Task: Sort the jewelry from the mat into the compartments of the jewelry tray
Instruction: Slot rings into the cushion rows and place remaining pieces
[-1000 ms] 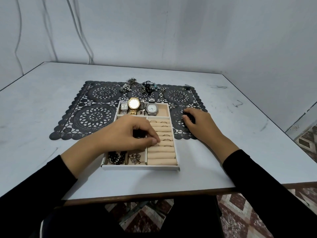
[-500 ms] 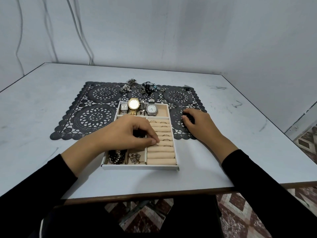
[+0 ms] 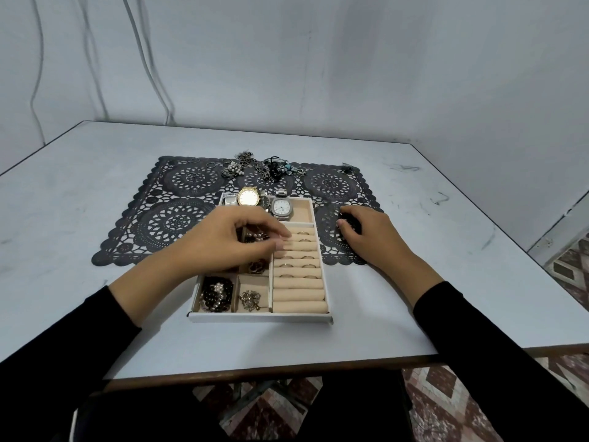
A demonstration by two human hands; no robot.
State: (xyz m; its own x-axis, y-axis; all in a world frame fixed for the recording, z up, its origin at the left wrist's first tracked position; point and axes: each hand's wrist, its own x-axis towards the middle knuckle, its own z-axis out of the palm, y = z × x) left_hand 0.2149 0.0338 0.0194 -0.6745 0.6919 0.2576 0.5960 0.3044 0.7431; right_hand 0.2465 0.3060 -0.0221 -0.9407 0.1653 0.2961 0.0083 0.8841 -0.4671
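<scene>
Pale table (image 3: 95, 193) against a bare grey wall, black lace mat (image 3: 178, 224) across it. Jewelry tray (image 3: 259, 318) sits half on the mat's near edge. Watches (image 3: 249, 196) fill its far compartment and the ring rolls (image 3: 299, 293) run down its right side. Left hand (image 3: 223, 247) is over the tray's middle, fingers curled, tips meeting at an upper roll; I cannot tell if they pinch a ring. Right hand (image 3: 373, 237) rests on the mat just right of the tray, fingers curled, grip unclear from here. Loose jewelry (image 3: 271, 165) lies along the mat's far edge.
</scene>
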